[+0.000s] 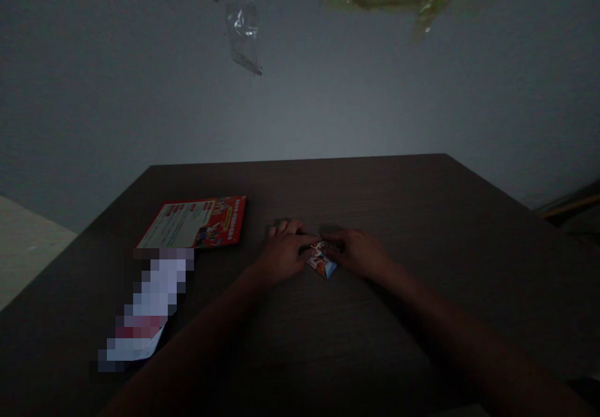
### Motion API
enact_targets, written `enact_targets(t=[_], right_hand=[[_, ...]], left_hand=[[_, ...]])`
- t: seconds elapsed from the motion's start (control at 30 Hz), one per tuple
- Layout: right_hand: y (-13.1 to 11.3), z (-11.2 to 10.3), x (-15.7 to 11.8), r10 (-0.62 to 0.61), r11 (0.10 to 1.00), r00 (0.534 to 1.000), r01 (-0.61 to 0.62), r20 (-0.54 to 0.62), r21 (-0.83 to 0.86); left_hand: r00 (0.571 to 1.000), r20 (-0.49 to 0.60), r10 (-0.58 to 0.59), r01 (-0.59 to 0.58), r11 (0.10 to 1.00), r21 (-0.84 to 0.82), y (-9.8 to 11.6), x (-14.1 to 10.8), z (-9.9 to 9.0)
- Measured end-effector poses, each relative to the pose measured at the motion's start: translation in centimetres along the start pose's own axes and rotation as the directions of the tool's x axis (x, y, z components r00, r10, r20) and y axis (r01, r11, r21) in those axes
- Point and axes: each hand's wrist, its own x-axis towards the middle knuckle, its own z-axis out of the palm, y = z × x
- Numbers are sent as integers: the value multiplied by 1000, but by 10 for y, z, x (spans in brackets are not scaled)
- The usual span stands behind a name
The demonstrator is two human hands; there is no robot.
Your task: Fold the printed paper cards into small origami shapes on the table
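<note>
Near the middle of the table lies a small piece of colourful printed paper (323, 266), blue, white and orange, that looks folded and comes to a point on the side towards me. From the left, my left hand (284, 254) holds it with thumb and index finger, while its other fingers rest on the tabletop. My right hand (359, 251) pinches the opposite side, its fingertips close to those of the left. The fingers cover the paper's far part, and dim light hides how its layers lie.
A dark wooden table (375, 185) stands against a grey wall (328, 104) with old tape on it. To the left lies a red printed booklet or board (187, 223). A long pale object (152, 298), mostly blurred out by pixels, lies nearer me.
</note>
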Motion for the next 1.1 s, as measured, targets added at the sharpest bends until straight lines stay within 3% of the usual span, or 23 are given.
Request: enact_targets(t=[0.3, 0.63, 1.1], right_hand=[[13, -1, 0, -15, 989, 1000, 17, -15, 144], [24, -1, 0, 4, 970, 1000, -2, -4, 242], [36, -1, -4, 4, 957, 1000, 4, -30, 290]], left_hand=[[997, 41, -67, 67, 998, 5, 4, 1, -3], [998, 42, -53, 53, 999, 9, 3, -1, -4], [996, 63, -69, 68, 998, 7, 6, 0, -6]])
